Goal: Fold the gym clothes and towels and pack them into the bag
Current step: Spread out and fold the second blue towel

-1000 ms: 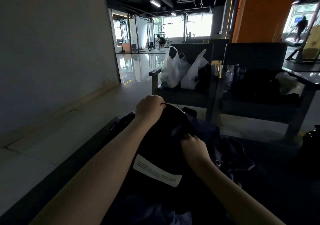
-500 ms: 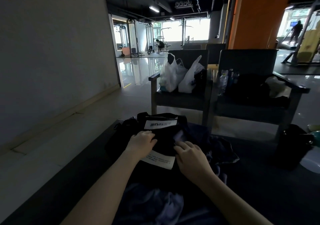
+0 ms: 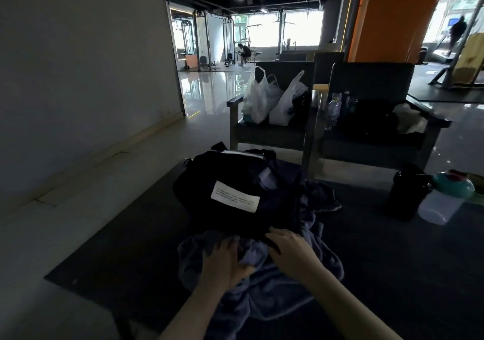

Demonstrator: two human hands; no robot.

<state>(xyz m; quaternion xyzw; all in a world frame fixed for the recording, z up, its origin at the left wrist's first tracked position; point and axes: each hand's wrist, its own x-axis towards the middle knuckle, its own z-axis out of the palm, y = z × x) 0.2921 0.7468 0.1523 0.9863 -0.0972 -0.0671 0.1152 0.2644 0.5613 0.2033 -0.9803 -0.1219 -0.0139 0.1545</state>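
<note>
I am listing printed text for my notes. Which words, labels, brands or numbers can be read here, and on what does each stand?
Nothing can be read.
White rectangular label on the black fabric bag: several lines of small dark print, too blurred to read.
White strip at the bag's far edge: seen edge-on, unreadable.

Two bare forearms (image 3: 337, 297) show from the lower edge, each uncovered down to the wrist, with bare left hand (image 3: 225, 259) and right hand (image 3: 292, 250).
</note>
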